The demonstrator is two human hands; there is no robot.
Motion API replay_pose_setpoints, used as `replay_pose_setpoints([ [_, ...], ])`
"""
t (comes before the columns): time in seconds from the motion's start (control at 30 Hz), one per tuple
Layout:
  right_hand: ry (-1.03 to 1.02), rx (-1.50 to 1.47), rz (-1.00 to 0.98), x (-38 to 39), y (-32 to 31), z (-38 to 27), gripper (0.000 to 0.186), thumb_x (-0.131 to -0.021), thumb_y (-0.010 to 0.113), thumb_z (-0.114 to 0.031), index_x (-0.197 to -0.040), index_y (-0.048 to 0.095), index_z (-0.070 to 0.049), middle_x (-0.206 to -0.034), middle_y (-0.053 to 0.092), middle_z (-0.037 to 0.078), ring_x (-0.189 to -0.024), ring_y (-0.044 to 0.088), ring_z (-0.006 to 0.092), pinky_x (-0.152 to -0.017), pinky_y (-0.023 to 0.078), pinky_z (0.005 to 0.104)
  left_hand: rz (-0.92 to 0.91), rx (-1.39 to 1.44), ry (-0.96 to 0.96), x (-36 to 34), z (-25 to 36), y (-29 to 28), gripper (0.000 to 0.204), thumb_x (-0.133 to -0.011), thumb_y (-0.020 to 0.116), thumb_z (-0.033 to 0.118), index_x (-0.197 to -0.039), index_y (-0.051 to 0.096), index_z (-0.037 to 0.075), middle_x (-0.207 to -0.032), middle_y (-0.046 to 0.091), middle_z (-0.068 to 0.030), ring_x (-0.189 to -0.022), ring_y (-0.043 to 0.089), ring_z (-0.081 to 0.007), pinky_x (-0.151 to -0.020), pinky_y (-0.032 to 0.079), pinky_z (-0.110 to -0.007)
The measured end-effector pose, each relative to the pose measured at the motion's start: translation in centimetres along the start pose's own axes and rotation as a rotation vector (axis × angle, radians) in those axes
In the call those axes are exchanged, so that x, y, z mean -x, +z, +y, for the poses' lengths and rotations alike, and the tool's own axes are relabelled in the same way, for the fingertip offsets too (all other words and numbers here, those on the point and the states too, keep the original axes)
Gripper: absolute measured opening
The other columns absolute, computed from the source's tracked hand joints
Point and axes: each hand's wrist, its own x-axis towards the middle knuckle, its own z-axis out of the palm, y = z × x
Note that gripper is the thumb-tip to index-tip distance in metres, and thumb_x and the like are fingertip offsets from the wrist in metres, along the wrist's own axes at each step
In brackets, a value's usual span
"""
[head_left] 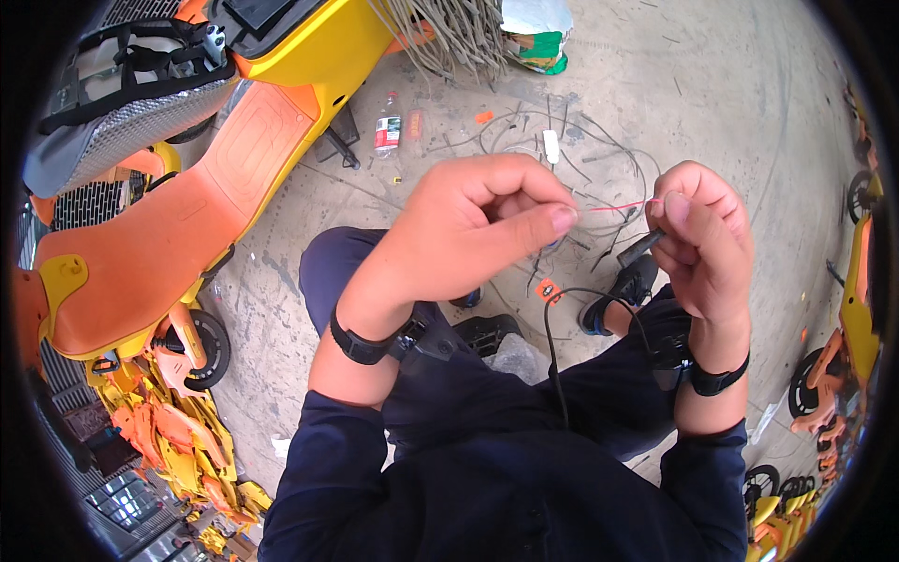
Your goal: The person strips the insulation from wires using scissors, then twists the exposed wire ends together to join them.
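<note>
L grip (464, 220), R grip (704, 234) up, curled, red wire (618, 206) btwn

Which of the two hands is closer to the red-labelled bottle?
Left. The left hand is below and right of the bottle in the picture; the right hand is much farther to its right.

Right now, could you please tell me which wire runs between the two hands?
The thin red wire between the left hand and right hand; its colour sets it apart from the bundled grey wires and black cord.
</note>
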Motion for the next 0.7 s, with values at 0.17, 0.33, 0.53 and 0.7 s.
replay_pose_setpoints([
  [0.17,-0.039,0.100,0.036,-0.3,0.0,0.2,0.012,-0.088,0.056,-0.013,-0.084,0.060,-0.002,-0.062,0.052,-0.005,-0.045,0.034,-0.0005,-0.040,0.023,0.0173,0.103,0.012,0.019,0.0,-0.4,-0.9,0.008,-0.085,0.064,0.004,-0.091,0.065,0.000,-0.074,0.057,0.0039,-0.063,0.043,-0.0004,-0.055,0.033,-0.017],
  [0.33,-0.036,0.334,-0.074,-0.5,0.3,0.4,0.014,-0.090,0.060,-0.015,-0.089,0.063,-0.002,-0.068,0.058,-0.001,-0.047,0.039,0.0005,-0.042,0.028,0.0169,0.147,0.060,0.060,0.2,0.1,-0.7,0.008,-0.083,0.064,0.001,-0.091,0.065,-0.001,-0.071,0.055,0.0047,-0.061,0.041,0.0001,-0.055,0.032,-0.017],
  [0.53,-0.055,0.278,-0.076,-0.7,1.3,0.6,0.015,-0.090,0.060,-0.012,-0.097,0.066,-0.001,-0.072,0.061,0.001,-0.053,0.047,0.0022,-0.048,0.038,0.0161,0.179,0.001,0.085,0.3,0.3,-0.1,0.009,-0.082,0.064,0.000,-0.090,0.066,-0.001,-0.061,0.042,0.0092,-0.055,0.033,0.0004,-0.051,0.026,-0.018],
  [0.7,-0.055,0.397,-0.063,-0.8,1.8,1.3,0.014,-0.091,0.059,-0.012,-0.098,0.065,-0.002,-0.071,0.060,0.000,-0.053,0.046,0.0016,-0.047,0.036,0.0161,0.163,-0.187,0.121,0.2,-0.5,0.0,0.011,-0.083,0.063,0.000,-0.093,0.067,0.002,-0.058,0.038,0.0097,-0.053,0.030,0.0002,-0.049,0.025,-0.018],
])
